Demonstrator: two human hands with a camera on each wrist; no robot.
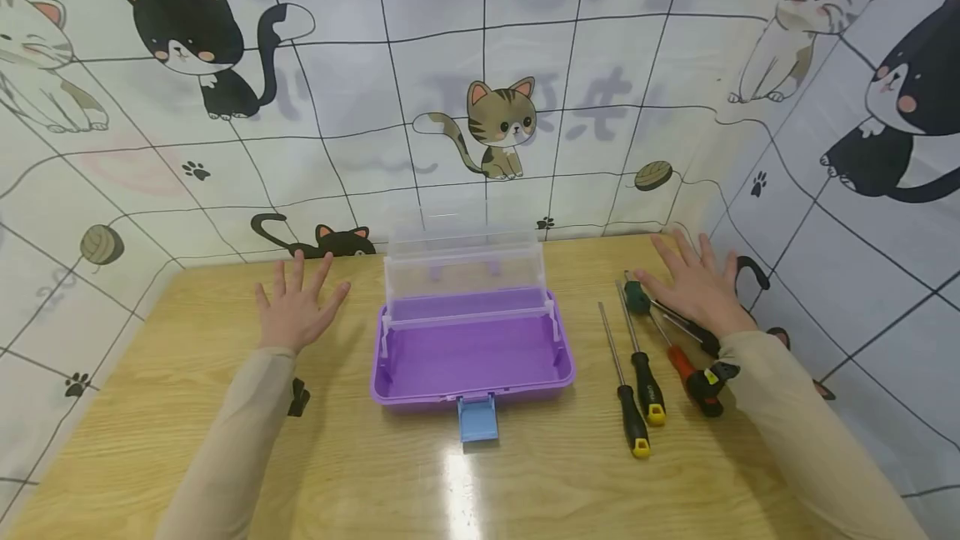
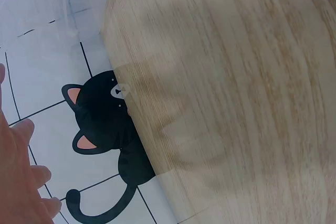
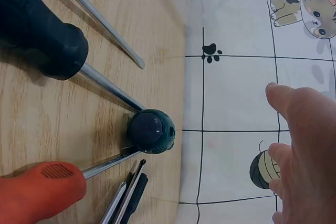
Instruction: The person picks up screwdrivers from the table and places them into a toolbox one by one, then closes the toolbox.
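Note:
A purple toolbox [image 1: 423, 399] sits on the table between the hands, its clear lid [image 1: 465, 261] raised and its blue latch [image 1: 477, 420] folded down. To its left the left hand [image 1: 294, 311] is held with fingers spread, holding nothing. The right hand [image 1: 697, 286], also spread and holding nothing, is over the far end of a group of screwdrivers. Two have black handles with yellow ends, a left one [image 1: 633, 422] and a longer-shafted one [image 1: 648, 386]. Beside them lie a red-and-black-handled screwdriver [image 1: 692, 375] and a dark green handle [image 3: 151, 131]. The right forearm partly hides other tools.
The wooden table [image 1: 360, 482] meets a white sheet [image 1: 450, 48] printed with cartoon cats and grid lines at the back and both sides. A small black object [image 1: 297, 398] shows beside the left sleeve.

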